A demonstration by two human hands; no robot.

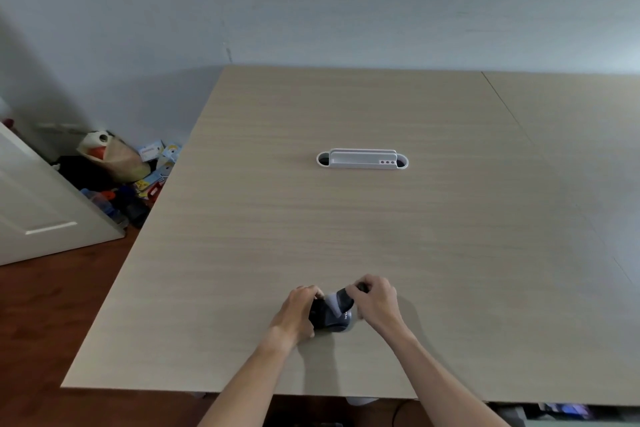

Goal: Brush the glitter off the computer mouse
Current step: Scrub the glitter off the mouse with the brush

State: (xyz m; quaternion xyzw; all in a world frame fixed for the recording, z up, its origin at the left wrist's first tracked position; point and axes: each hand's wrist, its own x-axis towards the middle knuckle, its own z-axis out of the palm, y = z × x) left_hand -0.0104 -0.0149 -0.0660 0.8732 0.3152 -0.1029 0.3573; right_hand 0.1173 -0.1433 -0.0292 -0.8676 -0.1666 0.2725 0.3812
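Note:
A dark computer mouse (323,320) lies on the light wooden table (346,225), near its front edge. My left hand (298,312) is wrapped around the mouse's left side. My right hand (375,302) grips a small dark brush (343,300) whose pale end rests on top of the mouse. Both hands hide much of the mouse. No glitter can be made out at this size.
A white oblong desk organiser (362,159) stands further back, in the middle of the table. A seam (502,104) joins a second tabletop on the right. On the floor to the left lie a heap of toys and bags (117,166) and a white door (41,204).

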